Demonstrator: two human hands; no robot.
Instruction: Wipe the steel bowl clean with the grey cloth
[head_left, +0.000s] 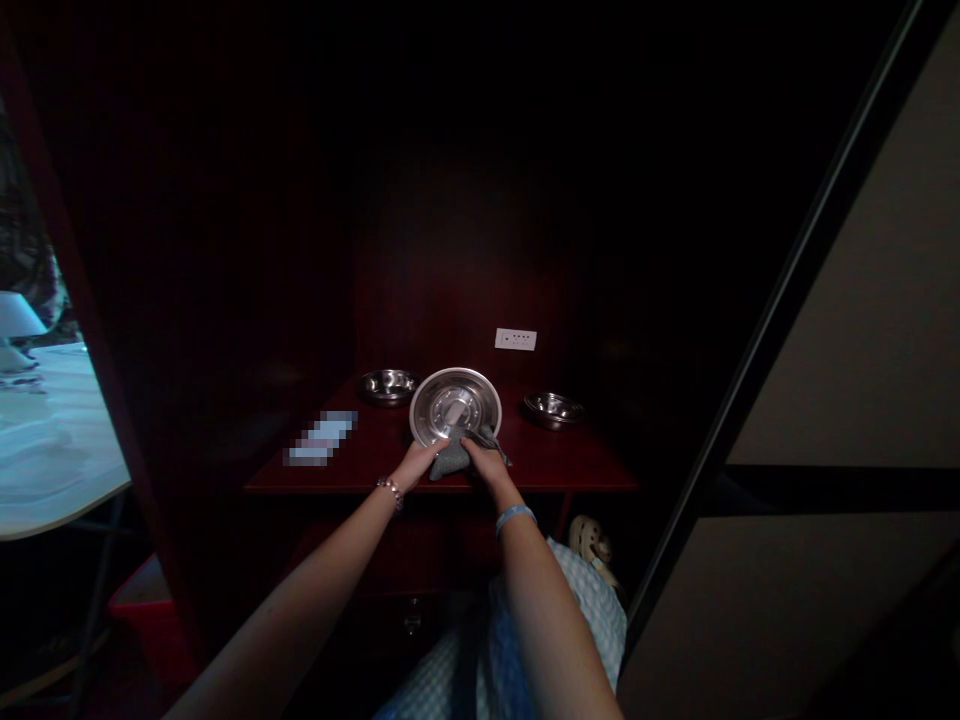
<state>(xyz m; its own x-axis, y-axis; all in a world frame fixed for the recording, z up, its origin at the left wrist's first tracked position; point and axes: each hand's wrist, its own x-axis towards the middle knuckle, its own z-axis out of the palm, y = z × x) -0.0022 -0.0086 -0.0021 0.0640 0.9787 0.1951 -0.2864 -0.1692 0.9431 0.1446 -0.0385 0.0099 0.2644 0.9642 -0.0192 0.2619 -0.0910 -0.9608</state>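
While both hands are over the dark-red wooden desktop (382,450), the shiny round stainless-steel basin (432,400) sits between them, tilted so its ringed face points at the camera. Can't tell if its rim touches wood. Left hand (418,464): grasping the rim at 7 o'clock, thumb in front, other fingers mostly hidden. Right hand (487,461): at 5 o'clock, grasping the soft grey cloth (451,460) against the basin's lower part; fingers behind not visible.

Clock centred on the basin: shallow round silver metal bowl (388,388) near 10, just beside it; second low silver metal bowl (553,410) at 3, apart. White rectangular wall socket (516,340) at 1, on the dark back panel. Pixelated pale patch (322,440) toward 8, contents unreadable. Beige perforated clog (587,538) between 4 and 5, below desktop level.
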